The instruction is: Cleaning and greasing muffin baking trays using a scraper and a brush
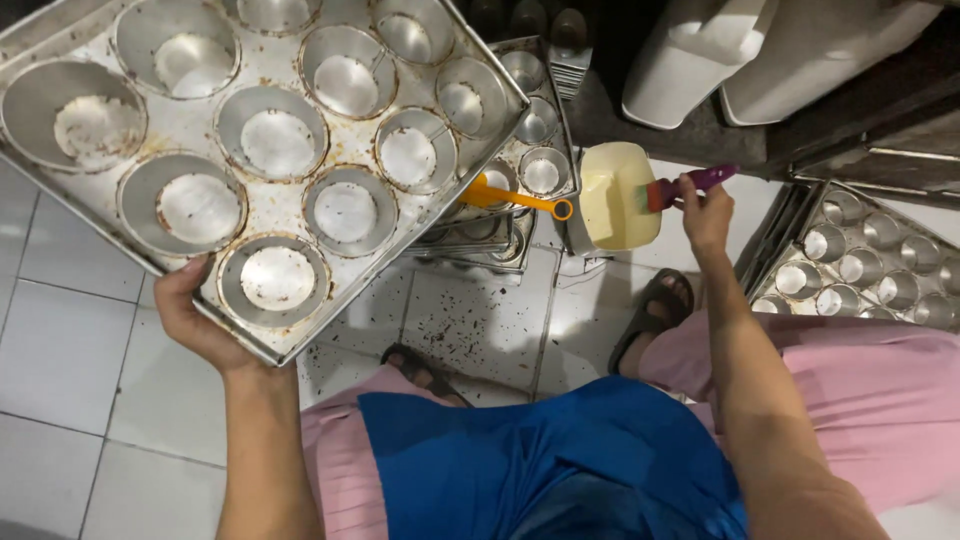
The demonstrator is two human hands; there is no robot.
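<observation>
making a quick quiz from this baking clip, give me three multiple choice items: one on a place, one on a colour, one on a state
1. Where is the tub of pale yellow grease?
A. on the floor ahead of the feet
B. on the held tray
C. in the person's lap

2. What colour is the handle of the brush in the right hand?
A. green
B. purple
C. white

3. How is the large muffin tray held?
A. flat on the floor
B. stacked under other trays
C. lifted and tilted by the left hand

Answers:
1 A: the tub stands on the tiles beyond the sandals.
2 B: the right hand grips a brush with a purple handle.
3 C: the left hand grips the edge of the muffin tray, clear of the floor.
</observation>
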